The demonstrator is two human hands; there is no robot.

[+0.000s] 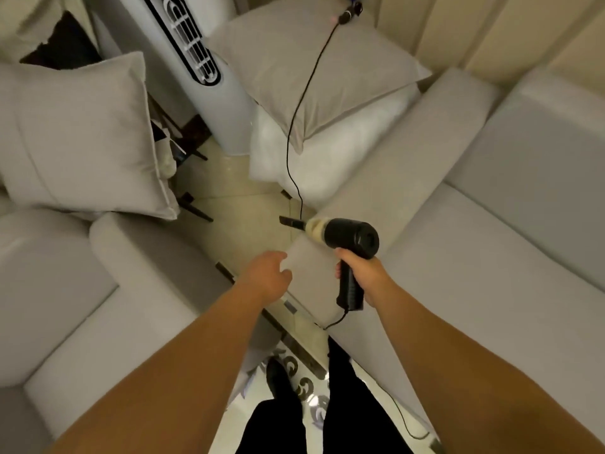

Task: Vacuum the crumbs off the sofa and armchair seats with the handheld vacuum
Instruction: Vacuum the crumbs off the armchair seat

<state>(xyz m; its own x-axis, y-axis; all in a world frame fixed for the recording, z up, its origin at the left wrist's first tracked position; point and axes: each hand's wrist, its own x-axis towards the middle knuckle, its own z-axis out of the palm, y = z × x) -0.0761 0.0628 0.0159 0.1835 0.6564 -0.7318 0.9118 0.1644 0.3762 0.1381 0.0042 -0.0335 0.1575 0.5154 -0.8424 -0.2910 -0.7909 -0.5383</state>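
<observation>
Right hand [365, 276] wrapped tight round the grip of the black handheld vacuum [347, 244], nozzle aimed left above the sofa [458, 257] armrest. Left hand [268, 273] loosely curled, holding nothing, beside the armchair [82, 290].

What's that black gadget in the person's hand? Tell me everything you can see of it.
The handheld vacuum is pistol-shaped: a black, plastic-looking round body, a pale cream collar at the front and a thin dark nozzle pointing left, level, in the air over the floor gap beside the sofa arm. The right hand grips its ribbed handle; the left hand is open and clear of it. A black cord leaves the handle's base and another stretch runs up to a plug.
</observation>
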